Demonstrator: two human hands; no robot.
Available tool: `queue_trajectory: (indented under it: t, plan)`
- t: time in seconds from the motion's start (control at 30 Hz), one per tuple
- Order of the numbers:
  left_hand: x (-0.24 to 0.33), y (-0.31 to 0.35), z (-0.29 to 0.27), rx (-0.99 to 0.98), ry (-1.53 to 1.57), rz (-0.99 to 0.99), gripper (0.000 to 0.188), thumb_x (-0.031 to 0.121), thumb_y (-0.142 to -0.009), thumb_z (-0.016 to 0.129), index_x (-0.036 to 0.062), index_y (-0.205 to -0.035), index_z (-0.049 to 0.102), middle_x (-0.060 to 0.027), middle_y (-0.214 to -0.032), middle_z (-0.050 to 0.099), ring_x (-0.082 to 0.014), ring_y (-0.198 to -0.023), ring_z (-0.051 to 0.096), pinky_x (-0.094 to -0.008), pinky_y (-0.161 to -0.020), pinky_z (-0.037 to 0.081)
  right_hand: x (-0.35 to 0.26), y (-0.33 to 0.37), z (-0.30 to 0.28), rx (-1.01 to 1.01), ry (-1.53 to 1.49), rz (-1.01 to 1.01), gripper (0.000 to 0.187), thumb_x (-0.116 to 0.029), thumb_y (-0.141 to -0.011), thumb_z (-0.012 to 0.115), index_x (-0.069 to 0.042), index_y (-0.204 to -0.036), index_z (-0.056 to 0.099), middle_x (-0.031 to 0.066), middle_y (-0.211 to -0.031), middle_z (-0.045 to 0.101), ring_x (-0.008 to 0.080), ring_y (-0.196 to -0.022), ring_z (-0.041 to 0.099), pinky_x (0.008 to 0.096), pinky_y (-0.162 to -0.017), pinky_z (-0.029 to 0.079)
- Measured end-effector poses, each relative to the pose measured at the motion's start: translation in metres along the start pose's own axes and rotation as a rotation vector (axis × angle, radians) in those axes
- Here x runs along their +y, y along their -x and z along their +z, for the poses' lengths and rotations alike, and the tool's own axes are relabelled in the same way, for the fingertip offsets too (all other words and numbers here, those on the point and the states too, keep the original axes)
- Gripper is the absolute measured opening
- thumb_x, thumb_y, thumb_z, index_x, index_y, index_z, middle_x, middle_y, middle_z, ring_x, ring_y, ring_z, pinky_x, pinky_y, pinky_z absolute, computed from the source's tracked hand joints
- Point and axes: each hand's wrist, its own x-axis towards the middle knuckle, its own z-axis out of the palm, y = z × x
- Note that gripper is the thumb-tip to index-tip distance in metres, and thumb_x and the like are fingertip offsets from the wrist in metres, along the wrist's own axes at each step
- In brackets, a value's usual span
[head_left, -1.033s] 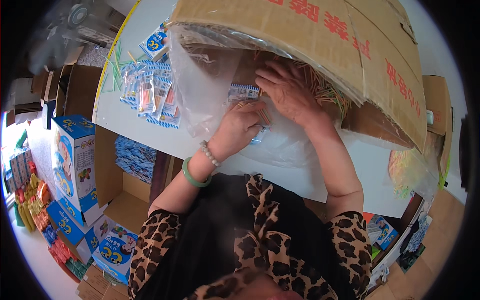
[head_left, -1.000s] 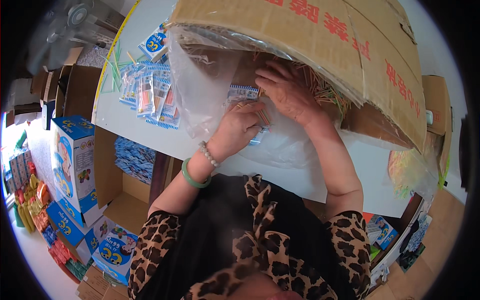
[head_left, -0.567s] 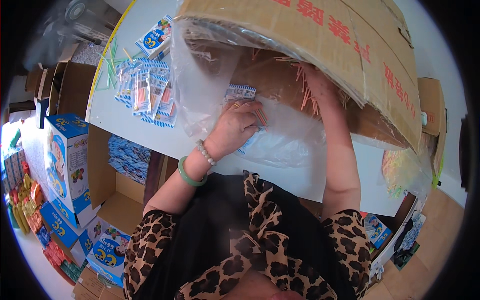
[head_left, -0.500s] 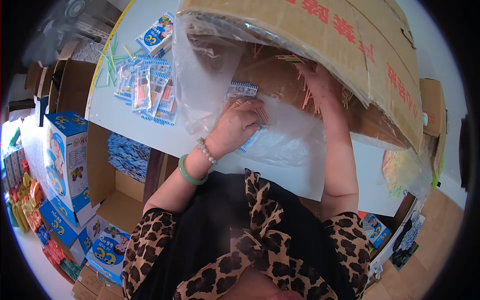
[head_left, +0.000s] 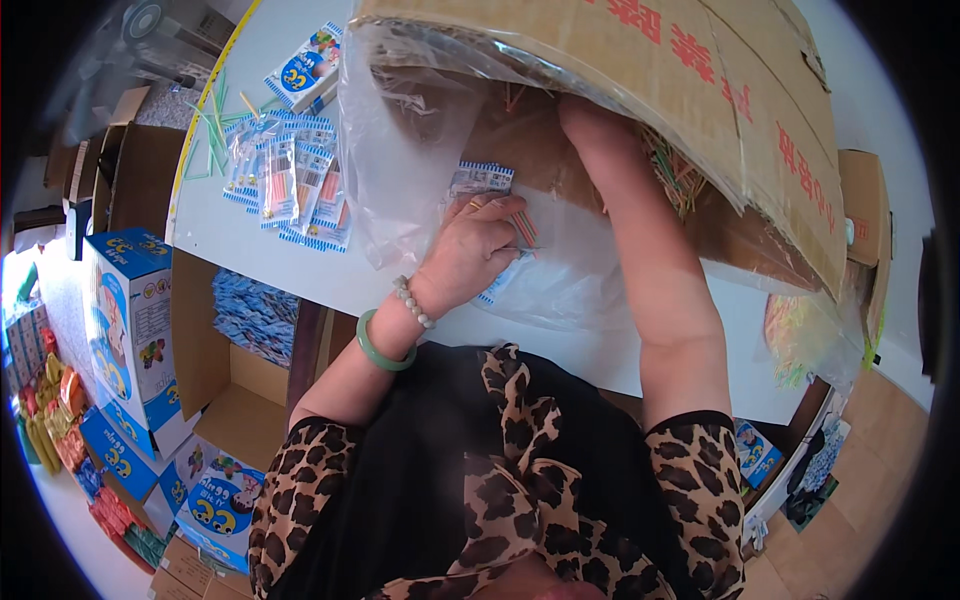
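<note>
My left hand (head_left: pixel 470 240) is closed around a few thin red and green sticks (head_left: pixel 525 230), held over the clear plastic liner in front of the box. Under its fingers lies a blue-and-white striped packet (head_left: pixel 482 178), partly covered by the hand. My right hand (head_left: pixel 588 122) reaches deep into a large tipped cardboard box (head_left: pixel 730 110); its fingers are hidden behind the box flap. Beside that forearm, a bunch of similar sticks (head_left: pixel 678 178) shows inside the box.
Filled packets (head_left: pixel 295 185) are piled at the table's left, near loose green sticks (head_left: pixel 215 130) and a small carton (head_left: pixel 305 68). An open carton of blue packets (head_left: pixel 255 315) stands lower left. A bag of pale sticks (head_left: pixel 792 335) hangs at the right edge.
My right hand has pushed farther into the box, and its fingers have gone out of sight. The sticks it was touching no longer show there. My left hand stays in place.
</note>
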Motion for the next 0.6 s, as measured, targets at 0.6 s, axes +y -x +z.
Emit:
queue_trajectory:
  t: [0.6]
  plan:
    - [-0.003, -0.002, 0.003, 0.052, -0.019, 0.076, 0.012, 0.011, -0.070, 0.065, 0.0075, -0.082, 0.067, -0.0058, -0.113, 0.058, -0.0245, -0.105, 0.052, -0.0400, -0.096, 0.035, 0.066, -0.008, 0.000, -0.090, 0.699, -0.057, 0.051, -0.027, -0.088, 0.044, -0.009, -0.136, 0.040, 0.0180, -0.141, 0.037, 0.0343, -0.131, 0.034, 0.0444, -0.108, 0.026]
